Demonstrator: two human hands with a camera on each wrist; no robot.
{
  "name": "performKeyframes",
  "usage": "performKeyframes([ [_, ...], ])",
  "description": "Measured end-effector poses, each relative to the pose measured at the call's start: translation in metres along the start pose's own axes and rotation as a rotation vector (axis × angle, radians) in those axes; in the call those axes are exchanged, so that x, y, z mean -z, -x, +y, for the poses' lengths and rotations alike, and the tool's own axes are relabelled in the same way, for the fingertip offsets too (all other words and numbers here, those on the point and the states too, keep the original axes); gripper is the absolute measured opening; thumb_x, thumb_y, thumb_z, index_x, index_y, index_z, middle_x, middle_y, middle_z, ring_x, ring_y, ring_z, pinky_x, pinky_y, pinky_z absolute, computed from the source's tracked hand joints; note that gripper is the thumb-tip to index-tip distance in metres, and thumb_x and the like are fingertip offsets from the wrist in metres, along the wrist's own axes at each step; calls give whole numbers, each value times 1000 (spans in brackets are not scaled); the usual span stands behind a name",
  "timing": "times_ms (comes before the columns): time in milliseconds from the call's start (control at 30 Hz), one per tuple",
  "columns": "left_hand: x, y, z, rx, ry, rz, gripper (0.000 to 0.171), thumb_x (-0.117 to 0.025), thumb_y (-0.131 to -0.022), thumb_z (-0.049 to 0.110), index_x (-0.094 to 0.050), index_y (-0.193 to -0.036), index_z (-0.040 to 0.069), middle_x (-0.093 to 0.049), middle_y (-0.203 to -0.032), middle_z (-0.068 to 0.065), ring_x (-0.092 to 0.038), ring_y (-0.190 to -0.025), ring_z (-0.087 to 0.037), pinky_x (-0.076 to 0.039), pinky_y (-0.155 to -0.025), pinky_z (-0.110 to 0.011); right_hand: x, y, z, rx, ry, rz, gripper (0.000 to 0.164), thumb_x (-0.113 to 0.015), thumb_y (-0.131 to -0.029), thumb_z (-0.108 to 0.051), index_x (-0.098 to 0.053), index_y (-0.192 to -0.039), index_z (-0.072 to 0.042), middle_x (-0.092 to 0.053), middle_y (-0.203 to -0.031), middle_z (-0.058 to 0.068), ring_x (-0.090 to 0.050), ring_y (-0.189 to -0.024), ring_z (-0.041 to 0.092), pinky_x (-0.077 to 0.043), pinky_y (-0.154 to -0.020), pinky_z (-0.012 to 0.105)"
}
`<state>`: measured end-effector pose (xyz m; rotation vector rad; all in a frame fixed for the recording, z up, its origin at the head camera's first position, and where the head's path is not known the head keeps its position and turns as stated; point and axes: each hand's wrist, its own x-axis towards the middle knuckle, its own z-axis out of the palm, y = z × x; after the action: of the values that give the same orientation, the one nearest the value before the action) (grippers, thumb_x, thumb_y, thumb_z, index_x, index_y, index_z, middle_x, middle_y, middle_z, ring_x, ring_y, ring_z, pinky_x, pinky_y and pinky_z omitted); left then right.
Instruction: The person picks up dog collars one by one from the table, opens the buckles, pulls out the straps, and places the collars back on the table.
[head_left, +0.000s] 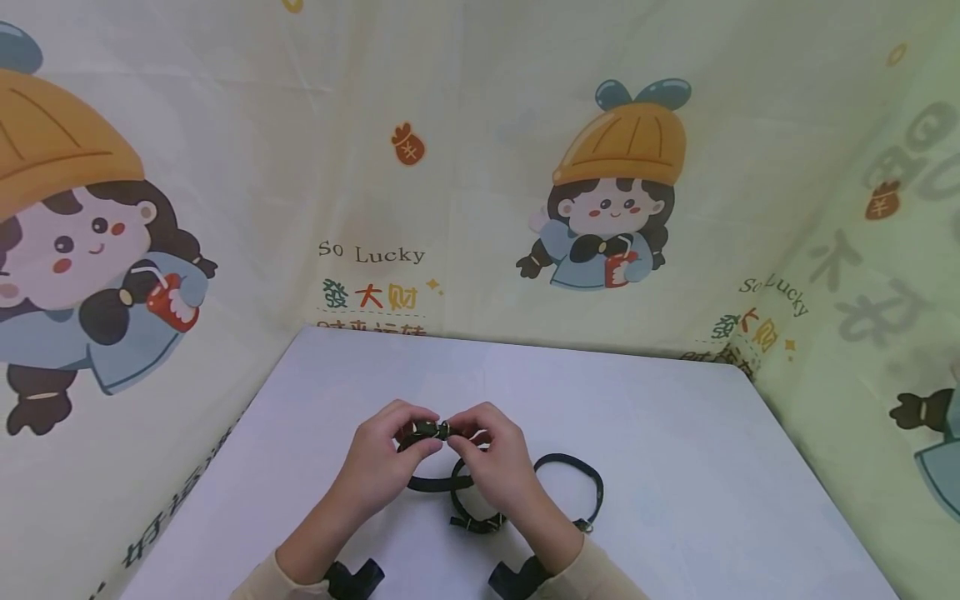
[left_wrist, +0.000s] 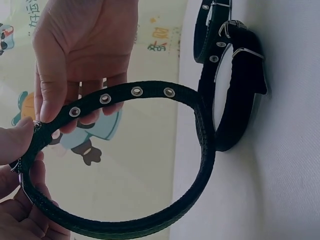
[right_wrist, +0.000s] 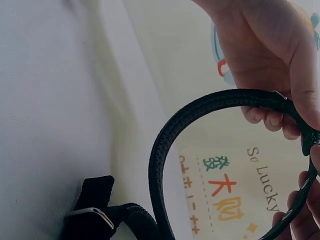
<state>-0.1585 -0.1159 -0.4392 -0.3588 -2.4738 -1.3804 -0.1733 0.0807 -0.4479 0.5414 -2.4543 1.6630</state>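
Note:
A dark collar with metal eyelets [left_wrist: 110,230] is held up in a loop between both hands. My left hand [head_left: 378,458] pinches its buckle end between thumb and fingers. From the other side, my right hand [head_left: 498,462] pinches the strap close to the buckle, the fingertips of both hands nearly meeting. In the right wrist view the collar's loop [right_wrist: 159,160] hangs down, and the fingers partly cover its buckle. Just below the hands, a second buckled collar [head_left: 480,525] stands on the white table [head_left: 675,467], overlapping the held loop in the left wrist view.
Right of my right forearm lies another dark strap loop [head_left: 596,483] with a small metal ring; the forearm hides part of it. Black camera mounts [head_left: 360,577] sit at both wrists. A printed cloth [head_left: 487,192] hangs behind and beside the table.

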Motion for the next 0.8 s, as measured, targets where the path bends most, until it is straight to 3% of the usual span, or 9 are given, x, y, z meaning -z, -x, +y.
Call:
performKeyframes([
  [333,1,0,2,20,-52,-34,25,-89,-89,12,-76,-105,26,-65,-98,11,-61,-84,-14,-55,-72,-23,1,1,1,38,42,-40,26,-77,-98,-5,-78,-112,-27,-70,-107,-8,-64,-96,11,-61,-86,31],
  [567,5,0,4,39,-54,-23,25,-87,-91,9,-74,-108,20,-63,-96,7,-59,-82,-17,-53,-66,-24,6,0,2,23,78,-37,29,-76,-98,-3,-78,-116,-26,-68,-107,-11,-63,-97,10,-59,-88,29],
  [800,7,1,4,53,-75,-20,30,-85,-92,7,-71,-112,23,-63,-96,6,-56,-84,-18,-49,-64,-25,9,0,5,18,102,-42,29,-74,-99,-2,-78,-119,-23,-67,-108,-10,-62,-99,11,-59,-89,30],
])
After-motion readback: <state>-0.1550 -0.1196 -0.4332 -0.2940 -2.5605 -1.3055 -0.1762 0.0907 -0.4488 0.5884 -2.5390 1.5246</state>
